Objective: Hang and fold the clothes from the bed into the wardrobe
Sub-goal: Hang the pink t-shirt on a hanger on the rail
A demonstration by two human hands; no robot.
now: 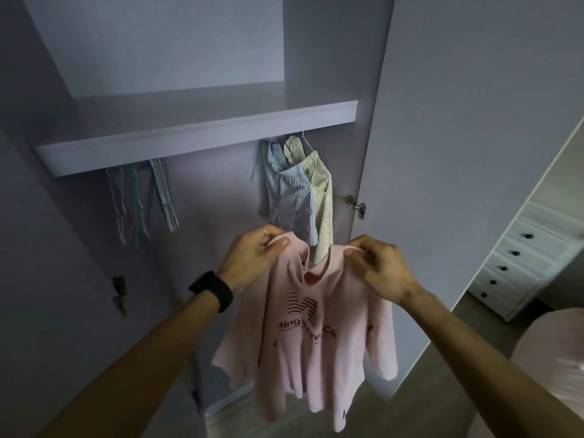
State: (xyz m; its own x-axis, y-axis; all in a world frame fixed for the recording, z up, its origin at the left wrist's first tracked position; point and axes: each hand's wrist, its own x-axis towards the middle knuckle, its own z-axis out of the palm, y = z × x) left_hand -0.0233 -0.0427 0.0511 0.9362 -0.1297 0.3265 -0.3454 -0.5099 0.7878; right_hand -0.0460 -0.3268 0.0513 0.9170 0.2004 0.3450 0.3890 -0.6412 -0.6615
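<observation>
The pink T-shirt (313, 349) hangs in the air in front of the open wardrobe (221, 197), just below the middle of the view, with its printed front towards the camera. The left hand (252, 257) pinches the shoulder at 10 o'clock from the print, thumb pressed on the cloth. The right hand (379, 267) pinches the other shoulder at 2 o'clock, fingers curled round the seam. The collar sags between them.

The print is dark red: a logo of wavy stripes, with lettering under it broken by folds. Only "ting", "wav" and "Cl" can be read.

A black watch (211, 290) sits on the left wrist and a ring (264, 231) on a finger of that hand.

At 12 o'clock, directly behind the collar, a striped blue garment (290, 197) and a pale dotted garment (324, 197) hang touching each other under the shelf (196, 137). Empty hangers (142, 200) hang at 10 o'clock, well apart from them. A metal hinge (357, 205) is at 1 o'clock, on the wardrobe's side wall. A white chest of drawers (518, 263) with dark knobs stands at 3 o'clock, and a pink bed cover (553, 358) lies at 4 o'clock.
</observation>
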